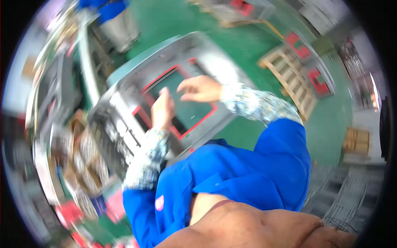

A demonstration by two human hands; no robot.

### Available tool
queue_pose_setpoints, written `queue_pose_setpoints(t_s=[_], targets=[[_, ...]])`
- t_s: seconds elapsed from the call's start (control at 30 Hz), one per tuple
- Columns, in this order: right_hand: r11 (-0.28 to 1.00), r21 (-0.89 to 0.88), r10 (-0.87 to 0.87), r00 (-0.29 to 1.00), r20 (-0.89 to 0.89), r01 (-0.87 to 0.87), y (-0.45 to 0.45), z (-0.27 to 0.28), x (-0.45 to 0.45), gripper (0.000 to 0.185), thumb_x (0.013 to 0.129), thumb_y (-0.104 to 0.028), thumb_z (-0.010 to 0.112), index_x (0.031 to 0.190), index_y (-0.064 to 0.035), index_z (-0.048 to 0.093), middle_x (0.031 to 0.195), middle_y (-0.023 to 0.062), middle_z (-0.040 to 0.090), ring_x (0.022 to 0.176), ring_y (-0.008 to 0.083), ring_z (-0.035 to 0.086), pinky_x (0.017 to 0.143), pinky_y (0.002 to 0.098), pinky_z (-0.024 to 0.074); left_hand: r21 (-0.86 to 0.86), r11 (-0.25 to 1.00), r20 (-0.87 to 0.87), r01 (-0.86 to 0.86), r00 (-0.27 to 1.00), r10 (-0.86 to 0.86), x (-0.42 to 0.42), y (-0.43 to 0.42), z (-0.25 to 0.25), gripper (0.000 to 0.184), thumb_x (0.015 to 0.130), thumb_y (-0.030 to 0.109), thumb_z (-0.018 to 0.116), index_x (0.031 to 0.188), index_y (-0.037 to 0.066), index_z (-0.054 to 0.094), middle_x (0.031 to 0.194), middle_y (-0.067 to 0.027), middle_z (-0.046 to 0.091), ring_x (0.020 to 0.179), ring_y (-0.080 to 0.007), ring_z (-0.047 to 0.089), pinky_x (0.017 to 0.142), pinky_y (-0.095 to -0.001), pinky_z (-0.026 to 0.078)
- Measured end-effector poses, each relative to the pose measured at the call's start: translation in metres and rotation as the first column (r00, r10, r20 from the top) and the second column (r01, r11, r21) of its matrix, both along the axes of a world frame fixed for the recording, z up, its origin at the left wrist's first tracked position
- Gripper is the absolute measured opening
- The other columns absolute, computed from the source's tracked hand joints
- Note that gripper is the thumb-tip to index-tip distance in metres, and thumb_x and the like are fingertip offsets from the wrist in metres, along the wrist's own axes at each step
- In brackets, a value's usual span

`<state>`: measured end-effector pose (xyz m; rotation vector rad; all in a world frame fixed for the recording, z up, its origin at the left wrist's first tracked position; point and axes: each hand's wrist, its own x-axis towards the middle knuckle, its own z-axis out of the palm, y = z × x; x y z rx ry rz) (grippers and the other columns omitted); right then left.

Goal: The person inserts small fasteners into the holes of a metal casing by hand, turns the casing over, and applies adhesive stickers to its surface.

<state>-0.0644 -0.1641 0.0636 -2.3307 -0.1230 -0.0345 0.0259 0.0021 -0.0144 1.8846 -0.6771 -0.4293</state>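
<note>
A large grey metal housing [219, 62] stands in front of me, with a rectangular opening edged in red [198, 124]. Green floor shows through part of that opening. Over its left side is my left hand [163, 109], blurred, its fingers pointing forward and apparently holding nothing. My right hand [201, 89] hovers above the opening from the right, fingers loosely bent and apart, with nothing visible in it. The two hands are a short way from each other. Whether either one touches the housing, I cannot tell. Patterned sleeve covers [260, 103] cover both forearms.
On the right, a wooden pallet [285, 76] lies by grey panels with red-edged openings [318, 80]. To the left are cardboard boxes [84, 161] with parts and a long metal frame [89, 62]. Another person in blue [109, 16] stands at the upper left.
</note>
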Motion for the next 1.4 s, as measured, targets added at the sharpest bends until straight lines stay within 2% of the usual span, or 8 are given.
queue_pose_setpoints(t_s=[0.03, 0.07, 0.1, 0.33, 0.47, 0.53, 0.83, 1.4], targets=[[0.983, 0.181, -0.034, 0.999, 0.013, 0.031, 0.017, 0.011, 0.007, 0.029, 0.073, -0.017, 0.064, 0.098, -0.0049, 0.057, 0.074, 0.0058, 0.059, 0.069, 0.0124, 0.056, 0.066, 0.0271, 0.0451, -0.354, 0.933, -0.221, -0.069, 0.975, -0.012, -0.015, -0.001, 0.035, 0.043, 0.086, 0.043, 0.043, 0.055, 0.014, 0.037, 0.049, 0.0056, 0.028, 0.041, -0.005, 0.022, 0.039, -0.0217, 0.018], [0.966, 0.259, -0.03, 0.991, 0.132, -0.005, 0.033, 0.021, 0.013, 0.028, 0.071, -0.019, 0.066, 0.094, -0.0048, 0.058, 0.071, 0.005, 0.059, 0.065, 0.0109, 0.056, 0.062, 0.0256, 0.0453, -0.431, 0.898, 0.003, -0.092, 0.995, 0.104, -0.017, -0.002, 0.034, 0.04, 0.086, 0.042, 0.043, 0.059, 0.013, 0.04, 0.051, 0.0059, 0.03, 0.041, -0.0044, 0.025, 0.039, -0.0205, 0.02], [0.955, 0.295, -0.036, 0.968, 0.248, -0.04, 0.048, 0.018, 0.023, 0.024, 0.071, -0.013, 0.065, 0.091, -0.0023, 0.058, 0.073, 0.005, 0.06, 0.066, 0.0101, 0.055, 0.063, 0.0249, 0.0449, -0.393, 0.878, -0.548, -0.272, 0.836, 0.014, -0.028, 0.015, 0.078, 0.038, 0.087, 0.041, 0.043, 0.062, 0.012, 0.042, 0.052, 0.0064, 0.032, 0.042, -0.0038, 0.026, 0.039, -0.0195, 0.021], [0.913, 0.34, 0.156, 0.963, 0.222, -0.226, 0.117, 0.036, 0.091, 0.012, 0.075, -0.007, 0.059, 0.084, 0.0019, 0.059, 0.076, 0.0067, 0.06, 0.066, 0.0113, 0.056, 0.063, 0.0248, 0.0448, -0.453, 0.831, -0.678, -0.322, 0.73, -0.086, 0.017, 0.11, 0.088, 0.036, 0.088, 0.036, 0.039, 0.064, 0.01, 0.044, 0.049, 0.0024, 0.036, 0.041, -0.0071, 0.029, 0.039, -0.0194, 0.02], [0.979, 0.009, 0.187, 0.916, 0.356, -0.204, 0.129, 0.014, 0.157, 0.012, 0.074, -0.013, 0.057, 0.081, -0.0051, 0.061, 0.077, 0.0085, 0.06, 0.069, 0.0214, 0.059, 0.068, 0.0324, 0.0441, -0.504, 0.347, -0.835, -0.791, 0.549, 0.037, 0.074, 0.154, 0.065, 0.018, 0.087, 0.01, 0.04, 0.085, -0.005, 0.048, 0.081, -0.015, 0.054, 0.077, -0.0222, 0.057, 0.066, -0.0272, 0.051], [0.966, -0.151, 0.251, 0.908, 0.335, -0.211, 0.134, 0.004, 0.174, 0.008, 0.072, -0.013, 0.058, 0.077, -0.007, 0.061, 0.076, 0.0069, 0.06, 0.07, 0.0214, 0.058, 0.074, 0.0338, 0.0413, -0.447, 0.125, -0.892, -0.886, 0.452, 0.018, 0.094, 0.163, 0.048, 0.013, 0.083, 0.0, 0.041, 0.09, -0.011, 0.043, 0.092, -0.023, 0.052, 0.092, -0.0321, 0.054, 0.085, -0.0357, 0.048], [0.813, -0.56, 0.446, 0.789, 0.423, -0.16, 0.141, -0.024, 0.208, 0.003, 0.067, -0.014, 0.061, 0.069, -0.0118, 0.06, 0.068, 0.0022, 0.058, 0.078, 0.0184, 0.054, 0.088, 0.0378, 0.0318, -0.43, 0.554, -0.813, -0.713, 0.573, 0.107, 0.097, 0.153, 0.021, 0.018, 0.088, 0.007, 0.038, 0.103, -0.002, 0.044, 0.092, -0.0136, 0.055, 0.08, -0.0195, 0.058, 0.069, -0.0273, 0.05], [0.804, -0.516, 0.518, 0.773, 0.365, -0.295, 0.137, -0.025, 0.211, 0.003, 0.064, -0.01, 0.059, 0.067, -0.0084, 0.059, 0.066, 0.0038, 0.056, 0.076, 0.0206, 0.053, 0.087, 0.0379, 0.0347, -0.442, 0.63, -0.782, -0.639, 0.618, 0.078, 0.087, 0.151, 0.036, 0.022, 0.088, 0.01, 0.04, 0.106, -0.001, 0.047, 0.091, -0.0112, 0.057, 0.077, -0.0148, 0.057, 0.067, -0.0244, 0.047]])
